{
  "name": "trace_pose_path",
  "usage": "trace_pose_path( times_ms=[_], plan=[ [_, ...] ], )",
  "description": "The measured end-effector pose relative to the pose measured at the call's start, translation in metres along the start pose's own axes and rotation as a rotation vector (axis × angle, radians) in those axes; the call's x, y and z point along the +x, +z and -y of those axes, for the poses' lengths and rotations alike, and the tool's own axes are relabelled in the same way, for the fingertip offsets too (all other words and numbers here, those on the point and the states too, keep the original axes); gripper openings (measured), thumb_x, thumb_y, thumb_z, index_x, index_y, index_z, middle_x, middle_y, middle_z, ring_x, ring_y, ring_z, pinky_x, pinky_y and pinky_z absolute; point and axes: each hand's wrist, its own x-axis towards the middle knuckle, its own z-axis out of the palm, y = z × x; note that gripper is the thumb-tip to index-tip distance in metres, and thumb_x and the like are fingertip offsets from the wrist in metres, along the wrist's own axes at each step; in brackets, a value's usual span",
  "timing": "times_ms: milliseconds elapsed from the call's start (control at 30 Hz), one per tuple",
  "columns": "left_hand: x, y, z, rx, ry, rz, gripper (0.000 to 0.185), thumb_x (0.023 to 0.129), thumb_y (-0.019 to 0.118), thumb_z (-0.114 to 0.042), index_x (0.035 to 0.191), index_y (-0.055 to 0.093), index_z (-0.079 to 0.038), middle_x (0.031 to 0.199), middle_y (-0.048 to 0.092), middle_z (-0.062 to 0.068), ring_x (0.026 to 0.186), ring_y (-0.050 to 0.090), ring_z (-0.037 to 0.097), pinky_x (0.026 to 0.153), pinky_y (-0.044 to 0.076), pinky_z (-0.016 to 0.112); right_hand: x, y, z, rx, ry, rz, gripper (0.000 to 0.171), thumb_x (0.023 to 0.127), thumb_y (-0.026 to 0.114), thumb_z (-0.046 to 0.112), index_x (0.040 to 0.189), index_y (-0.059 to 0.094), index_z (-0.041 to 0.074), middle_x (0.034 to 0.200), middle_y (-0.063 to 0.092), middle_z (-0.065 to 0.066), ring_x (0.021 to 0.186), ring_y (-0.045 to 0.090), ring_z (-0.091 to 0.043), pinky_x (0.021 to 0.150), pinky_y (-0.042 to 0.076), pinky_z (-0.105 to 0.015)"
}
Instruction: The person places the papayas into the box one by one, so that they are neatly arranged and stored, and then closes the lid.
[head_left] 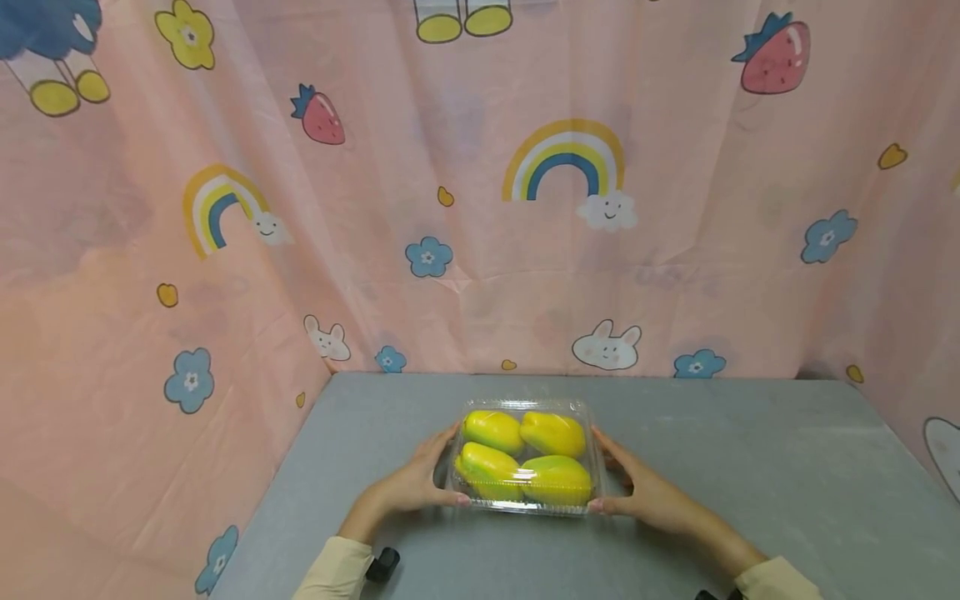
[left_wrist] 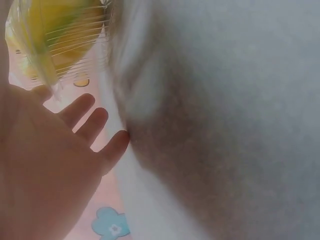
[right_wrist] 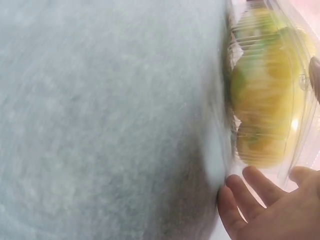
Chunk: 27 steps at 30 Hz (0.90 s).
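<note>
Grip: my left hand and right hand flank the clamshell box, fingers nearly straight, apparently pressing its sides.
Risk: thin walls may flex; box slips on table.

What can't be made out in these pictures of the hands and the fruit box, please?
- Head view: whether the left hand and right hand grip the box or only touch its sides; too small.
- Left wrist view: most of the box, cut off by the top edge; the rest is blurred.
- Right wrist view: the fruit, smeared by blur and glare on the plastic.
</note>
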Motion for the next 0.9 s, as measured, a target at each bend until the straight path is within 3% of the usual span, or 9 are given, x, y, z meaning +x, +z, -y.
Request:
trace_pose_path(
  times_ms=[133, 233, 333, 400, 600, 667, 733, 800, 900],
  plan=[
    [0.0, -0.001, 0.001, -0.065, 0.006, 0.03, 0.118, 0.074, 0.082, -0.054, 0.16, 0.004, -0.03, 0.167, 0.014, 0.014, 0.152, 0.016, 0.042, 0.115, 0.026, 0.071, -0.001, -0.001, 0.003, 0.026, 0.005, 0.02, 0.109, 0.08, 0.08, 0.043, 0.16, 0.008, 0.025, 0.148, 0.042, -0.024, 0.128, 0.051, -0.036, 0.105, 0.048, -0.057],
    [-0.001, -0.003, 0.003, -0.167, 0.013, 0.068, 0.116, 0.075, 0.082, -0.049, 0.159, 0.004, -0.034, 0.168, 0.009, 0.011, 0.154, 0.01, 0.041, 0.117, 0.018, 0.072, -0.001, -0.003, 0.004, 0.071, -0.026, 0.058, 0.108, 0.083, 0.079, 0.037, 0.16, 0.005, 0.021, 0.129, 0.052, -0.02, 0.111, 0.057, -0.027, 0.092, 0.056, -0.041],
    [-0.002, -0.006, 0.005, -0.259, 0.014, 0.104, 0.114, 0.076, 0.083, -0.045, 0.159, 0.005, -0.037, 0.169, 0.005, 0.008, 0.155, 0.004, 0.039, 0.118, 0.011, 0.073, -0.002, -0.006, 0.001, 0.142, -0.083, 0.107, 0.107, 0.086, 0.076, 0.028, 0.16, 0.001, 0.016, 0.11, 0.055, -0.015, 0.096, 0.057, -0.017, 0.079, 0.053, -0.025],
    [-0.003, -0.007, 0.006, -0.291, 0.018, 0.113, 0.112, 0.077, 0.083, -0.043, 0.159, 0.006, -0.038, 0.169, 0.005, 0.007, 0.155, 0.004, 0.039, 0.118, 0.01, 0.073, -0.002, -0.007, -0.001, 0.187, -0.109, 0.138, 0.106, 0.088, 0.075, 0.024, 0.16, -0.002, 0.014, 0.102, 0.057, -0.012, 0.091, 0.057, -0.015, 0.075, 0.051, -0.022],
    [-0.009, -0.004, 0.006, -0.312, 0.01, 0.075, 0.104, 0.08, 0.081, -0.037, 0.158, 0.013, -0.037, 0.167, 0.016, 0.011, 0.151, 0.025, 0.04, 0.119, 0.023, 0.066, -0.005, -0.005, -0.002, 0.271, -0.099, 0.193, 0.102, 0.093, 0.069, 0.021, 0.159, -0.008, 0.015, 0.085, 0.061, -0.003, 0.077, 0.056, -0.008, 0.069, 0.048, -0.022],
    [-0.011, -0.003, 0.005, -0.33, 0.013, 0.065, 0.101, 0.082, 0.08, -0.034, 0.159, 0.015, -0.034, 0.158, 0.033, 0.016, 0.139, 0.042, 0.038, 0.114, 0.035, 0.061, -0.006, -0.004, -0.002, 0.302, -0.097, 0.208, 0.101, 0.094, 0.067, 0.02, 0.159, -0.009, 0.015, 0.083, 0.063, -0.003, 0.074, 0.057, -0.006, 0.068, 0.048, -0.022],
    [-0.012, -0.002, 0.004, -0.356, 0.038, 0.064, 0.098, 0.084, 0.078, -0.028, 0.16, 0.015, -0.028, 0.137, 0.052, 0.018, 0.12, 0.056, 0.029, 0.104, 0.047, 0.049, -0.008, -0.004, -0.001, 0.324, -0.109, 0.215, 0.101, 0.095, 0.066, 0.019, 0.159, -0.011, 0.014, 0.085, 0.067, -0.006, 0.075, 0.06, -0.007, 0.071, 0.05, -0.022],
    [-0.012, -0.001, 0.003, -0.395, 0.074, 0.08, 0.097, 0.086, 0.077, -0.022, 0.16, 0.013, -0.024, 0.109, 0.06, 0.012, 0.098, 0.059, 0.016, 0.089, 0.052, 0.034, -0.01, -0.003, 0.0, 0.358, -0.122, 0.224, 0.101, 0.095, 0.066, 0.017, 0.159, -0.012, 0.013, 0.088, 0.071, -0.013, 0.077, 0.066, -0.011, 0.074, 0.055, -0.023],
    [-0.012, -0.001, 0.004, -0.462, 0.12, 0.121, 0.097, 0.089, 0.073, -0.015, 0.161, 0.008, -0.022, 0.087, 0.062, 0.003, 0.079, 0.057, 0.006, 0.073, 0.05, 0.021, -0.011, -0.002, 0.001, 0.428, -0.128, 0.243, 0.103, 0.094, 0.066, 0.014, 0.158, -0.014, 0.013, 0.093, 0.071, -0.026, 0.08, 0.071, -0.017, 0.078, 0.06, -0.031]
  ],
)
